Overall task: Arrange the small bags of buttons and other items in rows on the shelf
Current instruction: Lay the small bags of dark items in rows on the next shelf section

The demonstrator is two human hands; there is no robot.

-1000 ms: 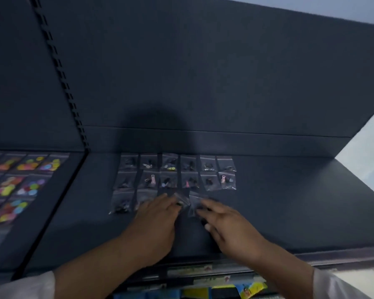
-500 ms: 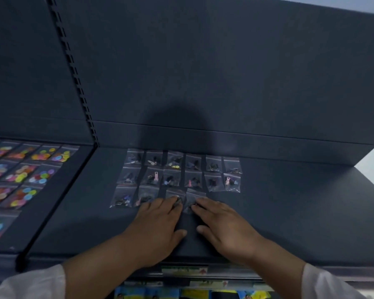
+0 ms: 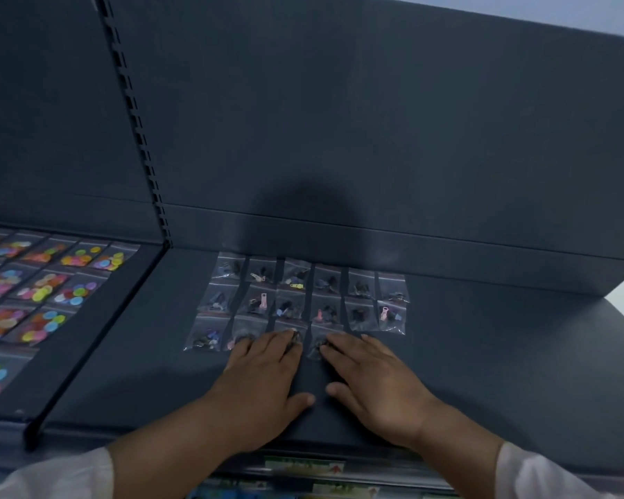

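Your dark grey shelf carries clear small bags laid flat in three rows near its back panel: six at the back, six in the middle, four in front. Your left hand and right hand lie flat on it, fingertips on front-row bags. The neighbouring shelf section to your left holds rows of bright button bags.

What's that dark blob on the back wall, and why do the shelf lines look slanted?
Head view: that is a soft shadow on the back panel, probably the wearer's head blocking the light. Head view: the wide-angle lens slants straight edges. Head view: dim and slightly soft, so the small bags by the left hand and right hand look murky.
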